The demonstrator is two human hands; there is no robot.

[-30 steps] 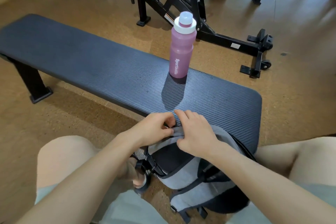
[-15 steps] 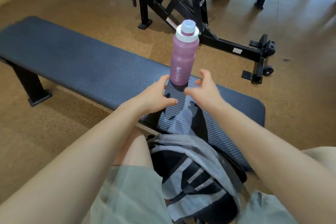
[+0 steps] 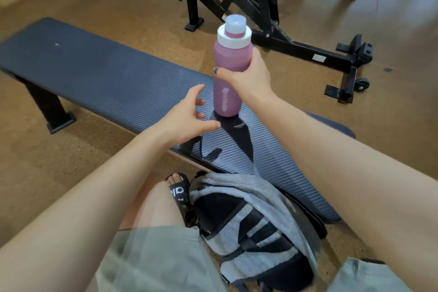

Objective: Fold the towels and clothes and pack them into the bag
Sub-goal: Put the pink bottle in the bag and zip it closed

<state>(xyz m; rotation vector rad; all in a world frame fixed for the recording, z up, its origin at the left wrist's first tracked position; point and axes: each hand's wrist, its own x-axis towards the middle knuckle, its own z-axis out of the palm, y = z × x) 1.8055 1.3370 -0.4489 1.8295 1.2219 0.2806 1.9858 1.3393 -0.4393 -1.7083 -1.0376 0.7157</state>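
Right hand wraps the pink bottle at frame centre, left hand spread beside it — best lifted upright toward the grey bag below.

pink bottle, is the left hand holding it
No, the right hand grips the pink bottle on the bench; the left hand hovers beside it, fingers spread.

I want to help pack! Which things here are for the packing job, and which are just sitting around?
For the job:
- backpack, on the floor by the bench
- bottle, upright on the bench, gripped by the right hand
- left hand, fingers spread, holding nothing

Just there:
- bench
- exercise machine
- sandal
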